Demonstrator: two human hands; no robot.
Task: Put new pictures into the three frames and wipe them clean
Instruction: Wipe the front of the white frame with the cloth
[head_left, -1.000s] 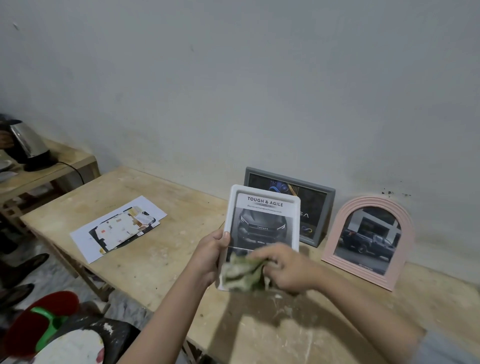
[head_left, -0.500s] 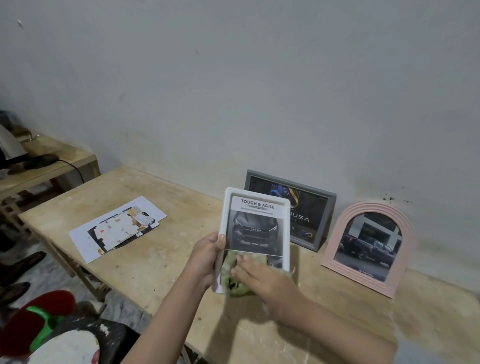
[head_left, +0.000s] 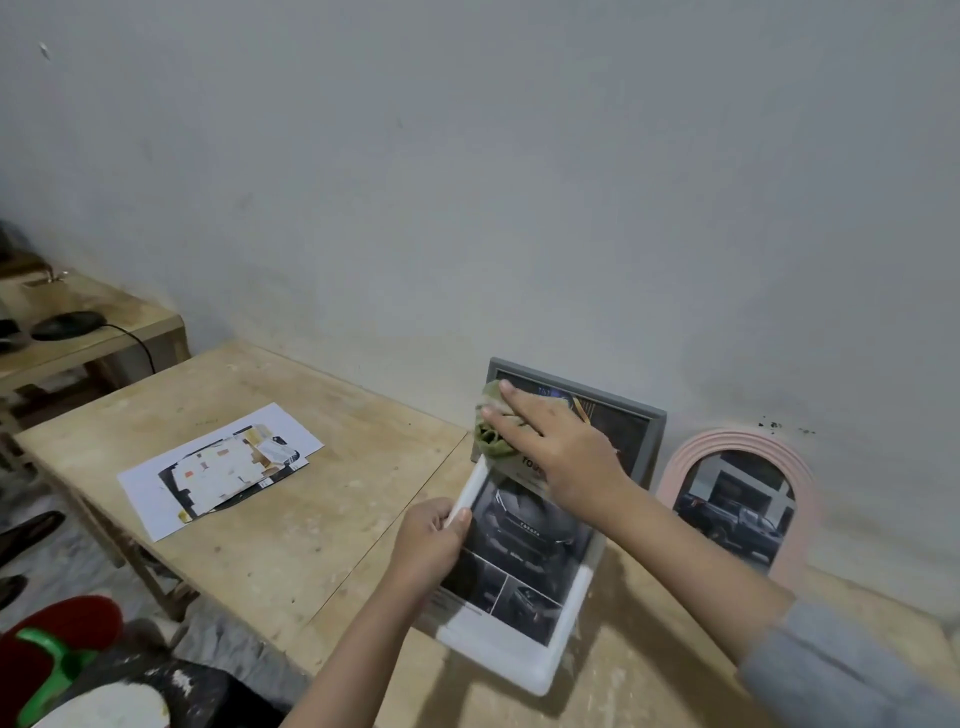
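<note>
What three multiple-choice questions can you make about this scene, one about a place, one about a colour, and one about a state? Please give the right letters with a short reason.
1. Where do the loose printed papers lie?
A. on the wooden table, left of the frames
B. inside the pink frame
C. on the floor

2. What colour is the arched frame by the wall?
A. grey
B. pink
C. white

3. How does the right hand meet the green cloth?
A. it hangs idle, away from it
B. it presses it onto the white frame with straight fingers
C. it drops it on the table

Answers:
1 A, the sheets rest on the table to the left.
2 B, its rim is pink.
3 B, flat fingers hold the cloth against the top of the white frame, which the left hand grips.
</note>
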